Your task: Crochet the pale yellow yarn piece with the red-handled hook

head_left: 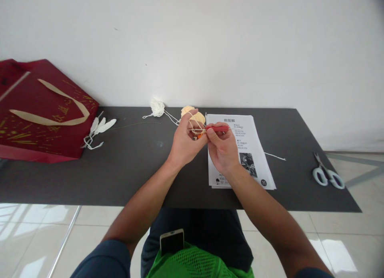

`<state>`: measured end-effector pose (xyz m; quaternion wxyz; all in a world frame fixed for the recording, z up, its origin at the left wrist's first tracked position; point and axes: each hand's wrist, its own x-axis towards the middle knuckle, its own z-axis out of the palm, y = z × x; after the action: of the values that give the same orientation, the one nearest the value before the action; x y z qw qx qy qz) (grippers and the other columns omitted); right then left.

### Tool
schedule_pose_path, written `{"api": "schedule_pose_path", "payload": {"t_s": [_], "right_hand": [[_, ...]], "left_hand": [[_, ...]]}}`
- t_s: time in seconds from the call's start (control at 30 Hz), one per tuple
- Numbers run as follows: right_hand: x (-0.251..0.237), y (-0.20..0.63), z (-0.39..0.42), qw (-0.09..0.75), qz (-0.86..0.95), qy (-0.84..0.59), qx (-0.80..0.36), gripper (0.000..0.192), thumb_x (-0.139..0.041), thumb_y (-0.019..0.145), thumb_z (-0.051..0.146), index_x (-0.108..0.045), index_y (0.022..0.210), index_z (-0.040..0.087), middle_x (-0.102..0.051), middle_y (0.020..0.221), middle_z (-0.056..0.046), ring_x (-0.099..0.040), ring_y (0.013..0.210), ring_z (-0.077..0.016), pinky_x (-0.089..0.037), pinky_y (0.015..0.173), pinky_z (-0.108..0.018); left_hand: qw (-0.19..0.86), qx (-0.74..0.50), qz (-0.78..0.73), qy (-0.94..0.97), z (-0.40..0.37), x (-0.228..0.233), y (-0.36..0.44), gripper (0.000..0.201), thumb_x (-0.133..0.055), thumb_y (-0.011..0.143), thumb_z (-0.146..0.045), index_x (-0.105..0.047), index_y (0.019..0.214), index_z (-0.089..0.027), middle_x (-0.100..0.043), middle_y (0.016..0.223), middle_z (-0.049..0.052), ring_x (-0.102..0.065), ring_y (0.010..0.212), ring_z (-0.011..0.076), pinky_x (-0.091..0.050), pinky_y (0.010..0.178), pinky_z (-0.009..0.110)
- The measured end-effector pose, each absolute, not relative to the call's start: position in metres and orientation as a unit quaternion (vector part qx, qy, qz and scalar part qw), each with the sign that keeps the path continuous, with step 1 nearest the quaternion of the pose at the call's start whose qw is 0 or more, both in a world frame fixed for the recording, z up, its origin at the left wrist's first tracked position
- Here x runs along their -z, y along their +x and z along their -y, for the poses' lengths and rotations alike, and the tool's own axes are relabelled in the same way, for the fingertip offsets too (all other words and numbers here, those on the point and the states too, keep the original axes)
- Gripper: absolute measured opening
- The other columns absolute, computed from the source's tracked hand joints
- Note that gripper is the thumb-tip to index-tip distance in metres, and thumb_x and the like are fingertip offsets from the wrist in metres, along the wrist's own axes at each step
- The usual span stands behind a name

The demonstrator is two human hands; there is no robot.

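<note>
Head view: left hand (pixel 185 144) and right hand (pixel 222 148) together above the bench (pixel 141 162).
Left hand: half curled, with cream yarn (pixel 196 131) strung around the fingers.
Right hand: curled around the red-handled tool (pixel 219 128), thumb pressed on it.
Red-handled tool: level, thin shaft among the yarn loops.
Orange piece (pixel 199 136): small, at the left fingertips, mostly hidden.
Yellow yarn ball (pixel 200 117): on the bench, just behind the left hand.
Printed sheets (pixel 261 166): partly beneath the right hand.
</note>
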<state>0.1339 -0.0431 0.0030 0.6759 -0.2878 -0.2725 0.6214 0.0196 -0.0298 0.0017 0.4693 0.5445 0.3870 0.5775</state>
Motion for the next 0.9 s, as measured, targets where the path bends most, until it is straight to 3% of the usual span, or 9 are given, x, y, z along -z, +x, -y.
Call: {"api": "schedule_pose_path", "payload": {"t_s": [0.3, 0.5, 0.9], "right_hand": [[0.007, 0.135, 0.038, 0.697, 0.321, -0.337, -0.546, 0.029, -0.088, 0.073, 0.022, -0.065, 0.092, 0.026, -0.073, 0.086, 0.005, -0.068, 0.081, -0.0106, -0.057, 0.085, -0.028], [0.013, 0.136, 0.036, 0.689, 0.371, -0.346, -0.517, 0.026, -0.087, 0.074, 0.023, -0.066, 0.09, 0.027, -0.073, 0.085, 0.005, -0.068, 0.081, -0.012, -0.057, 0.086, -0.03], [0.01, 0.136, 0.035, 0.676, 0.311, -0.329, -0.582, 0.034, -0.09, 0.067, 0.019, -0.063, 0.088, 0.026, -0.073, 0.085, 0.006, -0.068, 0.08, -0.0107, -0.056, 0.085, -0.029]], "left_hand": [[0.581, -0.563, -0.35, 0.472, 0.025, -0.011, 0.012, 0.071, -0.083, 0.066, -0.013, -0.054, 0.131, -0.021, -0.066, 0.09, -0.002, -0.066, 0.076, 0.0093, -0.054, 0.069, 0.021], [0.546, -0.568, -0.378, 0.486, 0.021, -0.006, 0.012, 0.07, -0.083, 0.067, -0.014, -0.055, 0.13, -0.02, -0.068, 0.091, -0.001, -0.067, 0.077, 0.0104, -0.055, 0.071, 0.023], [0.439, -0.562, -0.388, 0.584, 0.02, 0.002, 0.009, 0.065, -0.079, 0.077, -0.019, -0.056, 0.137, -0.023, -0.068, 0.091, 0.0, -0.066, 0.081, 0.013, -0.054, 0.074, 0.025]]}}
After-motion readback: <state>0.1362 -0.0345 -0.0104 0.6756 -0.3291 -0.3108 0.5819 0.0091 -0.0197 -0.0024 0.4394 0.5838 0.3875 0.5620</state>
